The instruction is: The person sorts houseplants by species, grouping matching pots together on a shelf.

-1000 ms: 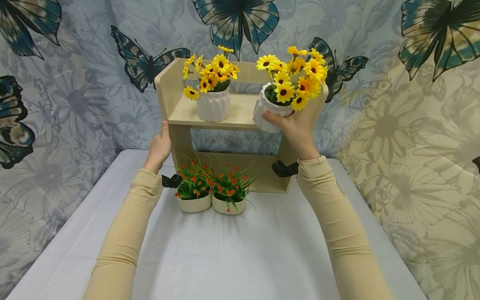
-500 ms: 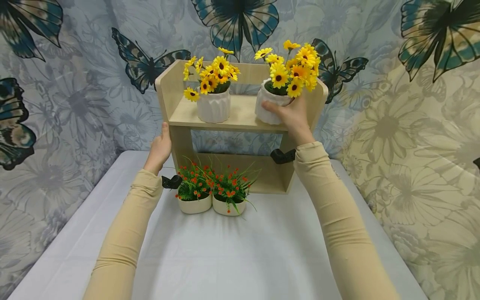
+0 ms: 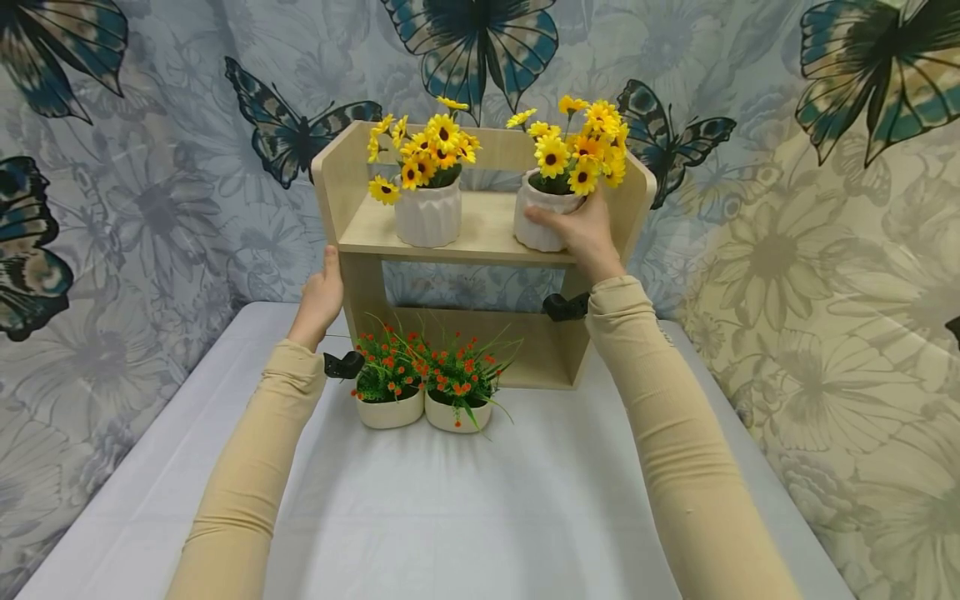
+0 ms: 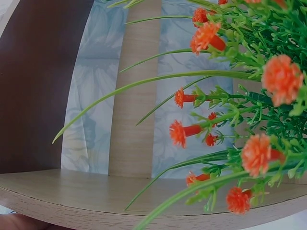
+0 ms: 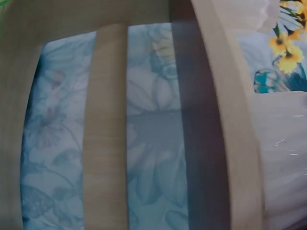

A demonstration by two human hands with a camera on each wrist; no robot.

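White flowerpot (image 3: 534,222), partly hidden by right hand (image 3: 588,235), base perhaps touching shelf (image 3: 487,218)

I count two white fluted pots of yellow daisies (image 3: 427,217), two cream pots of red-flowered plants (image 3: 458,417), one two-tier wooden shelf (image 3: 486,225), one counter (image 3: 465,517), my two hands (image 3: 318,296), two sleeves (image 3: 686,437), two black wrist mounts (image 3: 567,307) and six printed butterflies (image 3: 482,46), some cut off.

Seemingly a small staged booth or set-up corner, though the view is tight: butterfly-and-flower wall covering (image 3: 172,200) stands behind and to both sides of the wooden shelf (image 3: 483,229), a white-clothed counter (image 3: 525,500) beneath it.
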